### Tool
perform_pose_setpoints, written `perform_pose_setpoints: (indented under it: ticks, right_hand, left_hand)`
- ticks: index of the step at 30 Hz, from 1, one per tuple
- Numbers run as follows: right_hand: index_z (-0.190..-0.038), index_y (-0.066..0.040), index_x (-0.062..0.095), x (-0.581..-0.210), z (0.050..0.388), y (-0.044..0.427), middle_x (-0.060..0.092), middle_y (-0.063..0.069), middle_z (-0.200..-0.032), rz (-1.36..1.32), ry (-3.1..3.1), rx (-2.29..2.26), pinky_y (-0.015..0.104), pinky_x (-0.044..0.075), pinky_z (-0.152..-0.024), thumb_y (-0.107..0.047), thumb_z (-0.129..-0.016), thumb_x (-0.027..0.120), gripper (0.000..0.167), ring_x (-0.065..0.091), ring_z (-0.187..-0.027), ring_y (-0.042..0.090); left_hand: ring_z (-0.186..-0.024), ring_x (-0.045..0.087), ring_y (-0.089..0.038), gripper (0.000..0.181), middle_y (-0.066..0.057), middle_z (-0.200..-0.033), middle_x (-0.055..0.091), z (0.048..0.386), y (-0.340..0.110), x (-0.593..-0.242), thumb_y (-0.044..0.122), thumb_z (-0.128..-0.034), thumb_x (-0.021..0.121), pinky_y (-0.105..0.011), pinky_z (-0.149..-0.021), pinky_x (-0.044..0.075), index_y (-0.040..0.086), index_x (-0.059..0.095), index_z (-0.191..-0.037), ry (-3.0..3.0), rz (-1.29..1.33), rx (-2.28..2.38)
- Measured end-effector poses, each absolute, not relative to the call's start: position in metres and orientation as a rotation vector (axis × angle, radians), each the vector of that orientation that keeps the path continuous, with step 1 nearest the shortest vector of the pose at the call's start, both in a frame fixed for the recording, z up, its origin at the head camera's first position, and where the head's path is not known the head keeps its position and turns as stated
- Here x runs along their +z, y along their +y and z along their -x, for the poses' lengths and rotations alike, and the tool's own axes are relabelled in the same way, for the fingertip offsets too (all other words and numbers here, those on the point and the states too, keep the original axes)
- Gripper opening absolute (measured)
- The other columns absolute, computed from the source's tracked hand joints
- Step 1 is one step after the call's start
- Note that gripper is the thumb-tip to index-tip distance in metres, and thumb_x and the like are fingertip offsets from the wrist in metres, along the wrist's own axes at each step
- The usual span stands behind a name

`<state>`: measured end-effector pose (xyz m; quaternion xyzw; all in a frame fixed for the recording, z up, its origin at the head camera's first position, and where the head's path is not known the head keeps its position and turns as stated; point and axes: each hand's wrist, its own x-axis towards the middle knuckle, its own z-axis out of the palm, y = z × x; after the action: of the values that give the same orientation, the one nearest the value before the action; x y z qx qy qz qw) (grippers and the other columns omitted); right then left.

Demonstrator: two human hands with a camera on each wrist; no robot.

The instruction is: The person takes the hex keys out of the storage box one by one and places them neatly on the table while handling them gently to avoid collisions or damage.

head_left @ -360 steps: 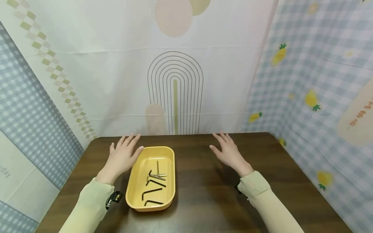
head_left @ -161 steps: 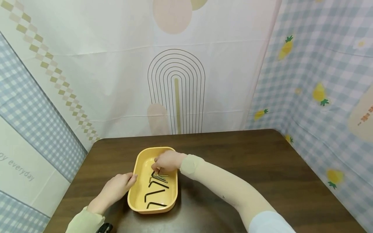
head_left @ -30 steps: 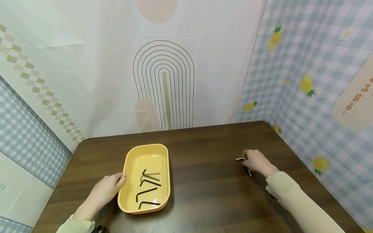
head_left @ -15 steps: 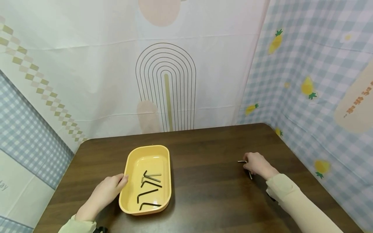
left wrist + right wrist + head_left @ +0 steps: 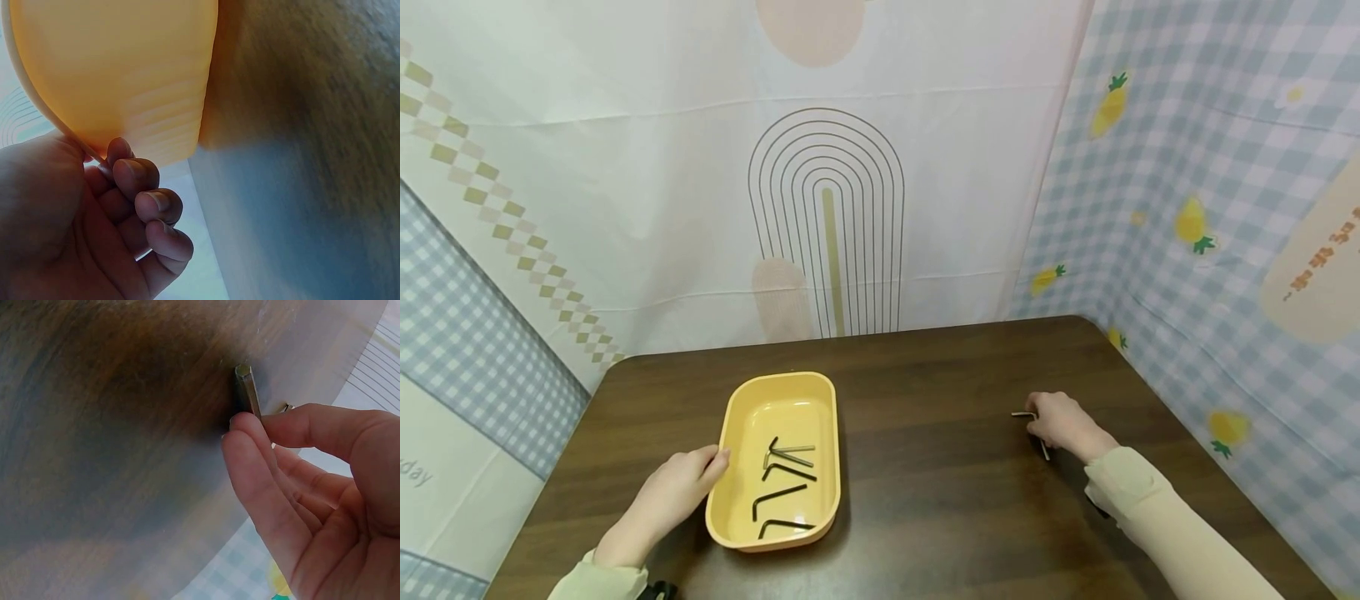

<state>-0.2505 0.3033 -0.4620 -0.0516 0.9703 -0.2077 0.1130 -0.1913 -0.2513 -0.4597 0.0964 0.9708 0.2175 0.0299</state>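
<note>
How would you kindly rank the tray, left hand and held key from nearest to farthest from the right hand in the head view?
1. Held key: in the right hand.
2. Tray: to the left.
3. Left hand: at the tray's left rim.

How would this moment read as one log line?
left hand: grips yellow tray at rim | right hand: pinches silver hex key away from tray | inside tray: black hex keys, more silver ones

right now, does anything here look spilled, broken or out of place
Nothing stands out: the yellow tray sits upright, hex keys inside look undamaged, and another key is pinched in the right grip.
</note>
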Motion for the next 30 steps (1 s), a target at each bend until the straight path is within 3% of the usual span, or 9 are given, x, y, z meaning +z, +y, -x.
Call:
perform_pose_setpoints:
  ticks: [20,30]
  right_hand:
    - [-0.122,0.008,0.056,-0.4628,0.2505,0.3041,0.056,0.005,-0.062,0.139,2.805,-0.574,0.031,0.044,-0.049,0.0,-0.093,0.056,0.03,0.055,-0.051,0.016]
    - [-0.118,0.008,0.057,-0.4643,0.2493,0.3038,0.056,0.004,-0.062,0.2,2.854,-0.548,0.031,0.041,-0.051,0.001,-0.091,0.057,0.028,0.051,-0.05,0.016]
  left_hand:
    - [-0.065,0.048,-0.017,0.027,0.003,-0.065,0.047,0.1909,-0.2505,-0.4592,0.028,-0.1066,0.05,-0.038,-0.062,0.04,0.015,0.061,-0.086,3.005,-0.31,0.645]
    - [-0.066,0.05,-0.017,0.028,0.003,-0.068,0.051,0.1904,-0.2508,-0.4596,0.031,-0.1069,0.049,-0.04,-0.063,0.042,0.015,0.062,-0.088,3.02,-0.303,0.65]
